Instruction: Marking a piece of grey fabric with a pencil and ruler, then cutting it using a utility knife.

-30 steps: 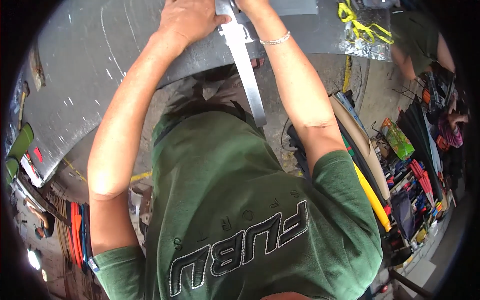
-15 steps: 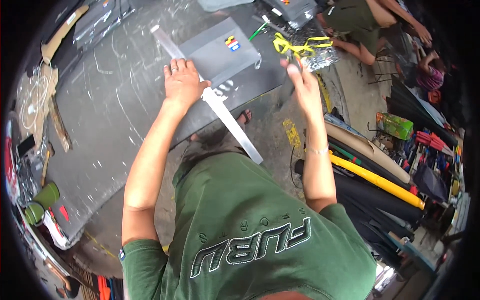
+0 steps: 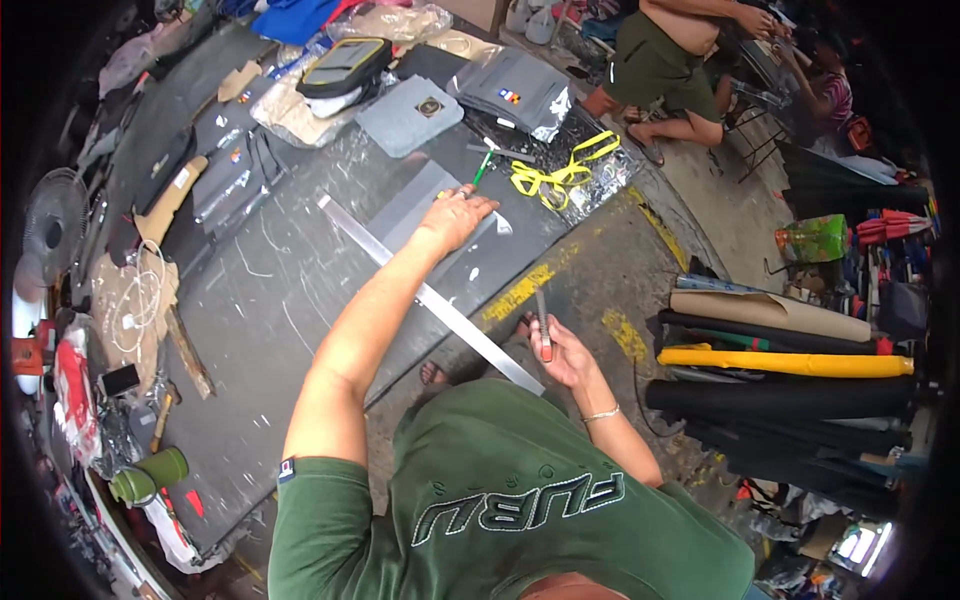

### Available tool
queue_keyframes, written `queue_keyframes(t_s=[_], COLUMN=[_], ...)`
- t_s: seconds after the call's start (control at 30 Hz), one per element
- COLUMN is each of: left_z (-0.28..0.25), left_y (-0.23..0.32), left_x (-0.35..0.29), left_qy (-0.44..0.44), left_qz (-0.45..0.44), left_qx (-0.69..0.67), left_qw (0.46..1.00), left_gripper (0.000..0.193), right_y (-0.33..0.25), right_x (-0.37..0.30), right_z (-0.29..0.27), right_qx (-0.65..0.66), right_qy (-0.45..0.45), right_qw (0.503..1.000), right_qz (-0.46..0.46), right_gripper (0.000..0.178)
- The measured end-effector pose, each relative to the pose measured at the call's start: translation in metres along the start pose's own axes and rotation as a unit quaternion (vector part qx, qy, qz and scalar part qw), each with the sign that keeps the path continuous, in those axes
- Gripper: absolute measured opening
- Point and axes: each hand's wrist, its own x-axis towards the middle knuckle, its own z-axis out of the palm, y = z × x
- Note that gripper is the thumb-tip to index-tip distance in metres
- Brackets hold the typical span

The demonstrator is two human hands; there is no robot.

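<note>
A grey rectangular sheet (image 3: 415, 190) lies on the dark table with a long metal ruler (image 3: 455, 318) along its near-left side; the ruler's near end sticks out past the table edge towards my shirt. My left hand (image 3: 458, 218) rests over the sheet, fingers stretched out, covering part of it. Just beyond those fingertips lies a thin green pen-like stick (image 3: 484, 168). Off the table's near edge, my right hand (image 3: 568, 352) is closed round a utility knife (image 3: 545, 338) with a red and grey handle, its blade end pointing away from me.
Yellow ribbon (image 3: 565, 178) lies at the table's right corner. Behind the sheet are a grey pouch (image 3: 410, 115), stacked dark grey bags (image 3: 515, 90) and a yellow-trimmed case (image 3: 345, 68). Rolls of material (image 3: 785, 360) lie at right. Another person (image 3: 670, 75) sits far right.
My left hand has left the ruler and moved right across the sheet towards the green stick. My right hand has come down and back towards me with the knife. The view takes in more of the table's far side.
</note>
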Motion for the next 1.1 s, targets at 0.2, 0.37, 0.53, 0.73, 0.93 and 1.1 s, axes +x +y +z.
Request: queue_keyframes(t_s=[0.2,0.37,0.53,0.73,0.93,1.1], left_z=[-0.018,-0.038,-0.111,-0.109,0.017,0.037], left_y=[-0.014,-0.034,-0.073,-0.093,-0.053,-0.015], left_x=[-0.006,-0.042,-0.103,-0.192,-0.261,-0.312], left_qy=[0.108,0.184,0.352,0.517,0.335,0.248], left_qz=[0.037,0.03,-0.097,-0.373,-0.543,-0.381], left_qx=[0.001,-0.082,-0.117,-0.345,-0.33,-0.219], left_qw=[0.993,0.979,0.923,0.688,0.696,0.864], left_gripper=[0.028,0.016,0.018,0.045,0.066,0.072], right_y=[-0.014,0.021,0.035,0.044,0.036,0.051], right_x=[0.01,0.024,0.024,0.026,0.026,0.024], right_z=[0.034,0.014,0.036,0.051,0.073,0.018], right_qx=[-0.699,-0.878,-0.921,-0.893,-0.934,-0.835], right_qy=[0.039,0.037,-0.004,0.033,0.003,0.115], right_qw=[0.709,0.456,0.381,0.441,0.342,0.531], right_qz=[-0.086,-0.142,-0.08,-0.08,-0.104,-0.085], right_gripper=[0.029,0.055,0.054,0.043,0.029,0.033])
